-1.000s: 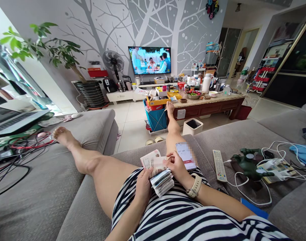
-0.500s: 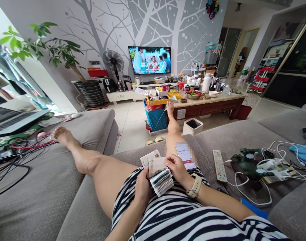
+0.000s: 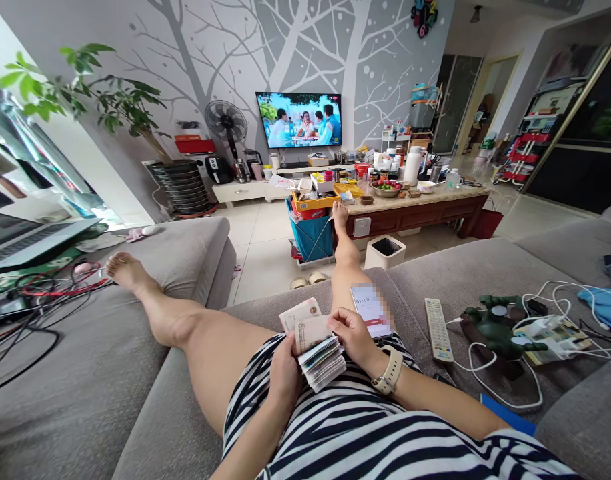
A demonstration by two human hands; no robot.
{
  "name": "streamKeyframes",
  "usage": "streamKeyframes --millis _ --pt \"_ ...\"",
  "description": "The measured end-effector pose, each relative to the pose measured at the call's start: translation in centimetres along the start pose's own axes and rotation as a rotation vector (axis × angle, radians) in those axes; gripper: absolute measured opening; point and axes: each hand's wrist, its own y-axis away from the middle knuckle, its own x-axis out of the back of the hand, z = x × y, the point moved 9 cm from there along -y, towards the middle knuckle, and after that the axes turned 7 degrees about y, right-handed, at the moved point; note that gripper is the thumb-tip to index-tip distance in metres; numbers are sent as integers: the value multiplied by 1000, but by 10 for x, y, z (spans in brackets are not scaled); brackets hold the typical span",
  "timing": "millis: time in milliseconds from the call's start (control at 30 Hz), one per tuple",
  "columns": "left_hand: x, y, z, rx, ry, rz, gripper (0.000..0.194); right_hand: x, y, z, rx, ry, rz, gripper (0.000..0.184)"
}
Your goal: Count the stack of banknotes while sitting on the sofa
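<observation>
Over my lap, my left hand [image 3: 285, 371] is closed on the left side of a thick stack of printed paper cards [image 3: 323, 367]. The stack's lower edges fan out in many pale layers, a few of them bluish. My right hand [image 3: 354, 339] pinches the upper right corner of a cream card [image 3: 311, 335] with dark print. Behind that card, another card [image 3: 300, 313] with a small brownish picture leans up to the left. A phone [image 3: 370, 312] showing 01:09 lies on my right thigh, just beyond my right hand. A cream watch [image 3: 388, 372] is on my right wrist.
Right of me on the grey sofa [image 3: 450, 267] lie a remote control [image 3: 438, 331], a dark green figure [image 3: 498, 327] and white cables. A laptop [image 3: 30, 243] and tangled cords lie at left. Ahead stand a cluttered coffee table [image 3: 410, 213], a bin [image 3: 384, 252] and a television [image 3: 299, 120].
The cards in my hands have shifted very slightly left. Both hands keep their hold, and the television picture differs.
</observation>
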Motion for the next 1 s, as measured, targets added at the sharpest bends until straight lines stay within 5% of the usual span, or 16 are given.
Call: streamKeyframes --millis 367,567,800,1000 --pt "-7 -11 -29 121 272 -101 20 -4 -2 -2 -18 -72 -33 25" --pt "-9 -9 -27 120 270 -164 18 6 -6 10 -50 -55 72 28" --pt "-13 -8 -33 166 250 -220 25 4 -7 9 -19 29 46 25" --pt "0 -6 -14 49 31 -35 20 5 -8 8 -6 53 45 25"
